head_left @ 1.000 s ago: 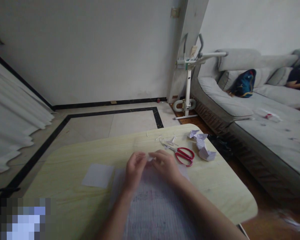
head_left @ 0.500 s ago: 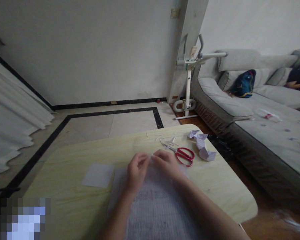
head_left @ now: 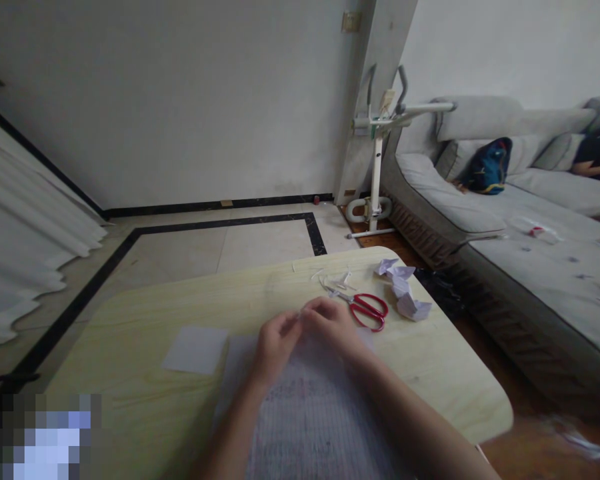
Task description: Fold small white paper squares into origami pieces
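Both grips up over the middle of the bench [head_left: 145, 313]; left grip [head_left: 276, 341] and right grip [head_left: 334, 324] meet fingertip to fingertip, fingers curled in and pressed together; whatever sits in the pinch is hidden by the fingers, cannot tell; right grip sits slightly ahead of the left

Lined sheet [head_left: 310, 413] lies flat on the bench directly under both grips and runs back between the forearms toward the near edge; wrists are low over it, contact not clear

White paper square [head_left: 195, 349] flat on the bench, outboard of the left grip, near but apart from it, just beside the lined sheet's edge

Red scissors [head_left: 367, 309] lie just past the right grip on its outboard side, handles pointing away from it, not touched; thin paper scraps [head_left: 336, 280] just ahead of the right grip, at the scissor tips; crumpled paper pieces [head_left: 405, 290] further outboard of the scissors, near the bench's far corner

Well beyond the right grip: grey sofa [head_left: 445, 200] with a blue backpack [head_left: 487, 167] on it and another person's dark sleeve [head_left: 597, 150] at the far end; white exercise bike [head_left: 377, 153] by the wall ahead; white curtain [head_left: 20, 247] far off to the left grip's side
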Tool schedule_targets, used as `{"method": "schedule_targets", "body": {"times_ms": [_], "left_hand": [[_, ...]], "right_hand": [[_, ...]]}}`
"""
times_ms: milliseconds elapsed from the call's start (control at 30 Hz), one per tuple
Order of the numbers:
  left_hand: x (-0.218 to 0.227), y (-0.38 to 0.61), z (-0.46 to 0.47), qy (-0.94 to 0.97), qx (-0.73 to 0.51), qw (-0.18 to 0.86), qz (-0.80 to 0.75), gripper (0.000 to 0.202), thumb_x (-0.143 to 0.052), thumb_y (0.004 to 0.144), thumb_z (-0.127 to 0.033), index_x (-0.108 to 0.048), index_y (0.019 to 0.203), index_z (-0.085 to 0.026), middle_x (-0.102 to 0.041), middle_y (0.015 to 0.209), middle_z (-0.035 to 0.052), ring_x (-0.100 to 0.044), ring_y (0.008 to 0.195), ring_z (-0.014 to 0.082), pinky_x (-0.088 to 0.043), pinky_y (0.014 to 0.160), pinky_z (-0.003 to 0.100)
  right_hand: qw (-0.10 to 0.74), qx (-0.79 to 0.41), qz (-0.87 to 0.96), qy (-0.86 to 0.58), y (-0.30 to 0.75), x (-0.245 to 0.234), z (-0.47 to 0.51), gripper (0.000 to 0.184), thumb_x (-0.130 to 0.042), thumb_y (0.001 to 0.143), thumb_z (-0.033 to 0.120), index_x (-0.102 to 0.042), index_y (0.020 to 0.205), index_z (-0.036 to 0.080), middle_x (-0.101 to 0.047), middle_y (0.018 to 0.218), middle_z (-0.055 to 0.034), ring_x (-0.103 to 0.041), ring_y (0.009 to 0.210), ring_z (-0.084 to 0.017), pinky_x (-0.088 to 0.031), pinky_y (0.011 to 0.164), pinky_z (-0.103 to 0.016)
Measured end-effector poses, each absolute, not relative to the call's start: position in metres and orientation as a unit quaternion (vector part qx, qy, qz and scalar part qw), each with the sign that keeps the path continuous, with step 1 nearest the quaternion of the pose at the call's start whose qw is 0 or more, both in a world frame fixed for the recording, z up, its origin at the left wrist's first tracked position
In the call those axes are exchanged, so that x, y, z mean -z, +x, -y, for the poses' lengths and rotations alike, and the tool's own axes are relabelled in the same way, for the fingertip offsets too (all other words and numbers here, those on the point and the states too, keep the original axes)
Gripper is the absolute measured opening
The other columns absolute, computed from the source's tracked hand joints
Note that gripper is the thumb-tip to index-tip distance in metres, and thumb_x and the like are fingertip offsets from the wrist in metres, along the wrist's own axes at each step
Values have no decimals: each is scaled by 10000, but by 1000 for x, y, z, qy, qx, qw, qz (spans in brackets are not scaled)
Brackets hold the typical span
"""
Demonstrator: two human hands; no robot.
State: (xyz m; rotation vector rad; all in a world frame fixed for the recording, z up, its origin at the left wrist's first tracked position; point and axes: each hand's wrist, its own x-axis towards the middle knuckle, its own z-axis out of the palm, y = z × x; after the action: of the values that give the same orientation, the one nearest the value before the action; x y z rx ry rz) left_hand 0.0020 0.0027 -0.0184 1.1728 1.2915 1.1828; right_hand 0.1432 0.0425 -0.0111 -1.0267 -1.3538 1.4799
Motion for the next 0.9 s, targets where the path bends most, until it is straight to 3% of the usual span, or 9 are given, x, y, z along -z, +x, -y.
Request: {"method": "schedule_targets", "body": {"times_ms": [200,367,567,633,767,900], "left_hand": [[13,3,1,503,-477,472,-544,260,-591,825,-392,-652,780,-143,-619,655,1,-576,601,131,-448,561,212],[7,2,0,472,-502,444,-573,252,-593,798,-379,-623,697,-150,-548,567,-27,-511,538,118,-403,512,205],[10,0,-1,470,-509,411,-592,310,-573,808,-402,-575,611,-163,-515,518,-31,-480,499,117,-372,477,206],[11,-1,-1,491,-506,397,-588,304,-531,841,-408,-625,693,-160,-568,576,-13,-520,538,132,-399,502,213],[15,-3,-1,555,-511,333,-565,287,-520,868,-331,-641,1083,-184,-690,880,51,-634,760,172,-485,687,249],[20,-4,-4,637,-498,258,-529,218,-566,843,-231,-652,1040,-195,-675,1005,77,-639,848,171,-501,752,265]], "right_hand": [[434,-599,534,-409,144,12,-43,209,-663,756,348,-598,675,167,-571,631,8,-507,583,-119,-388,528,-222],[424,-594,547,-410,143,11,-43,206,-632,791,376,-612,750,176,-580,691,3,-525,641,-131,-411,576,-232],[430,-629,530,-373,145,11,-44,222,-674,746,360,-545,823,197,-534,702,25,-477,584,-108,-372,526,-218],[431,-634,529,-363,146,12,-45,211,-674,740,337,-524,781,194,-519,689,28,-467,579,-104,-355,520,-215],[454,-659,480,-360,148,15,-47,193,-652,736,289,-482,754,200,-460,607,59,-399,487,-85,-276,451,-200],[454,-685,440,-362,149,14,-48,188,-642,719,269,-468,752,204,-430,557,78,-354,430,-75,-232,416,-197]]}}
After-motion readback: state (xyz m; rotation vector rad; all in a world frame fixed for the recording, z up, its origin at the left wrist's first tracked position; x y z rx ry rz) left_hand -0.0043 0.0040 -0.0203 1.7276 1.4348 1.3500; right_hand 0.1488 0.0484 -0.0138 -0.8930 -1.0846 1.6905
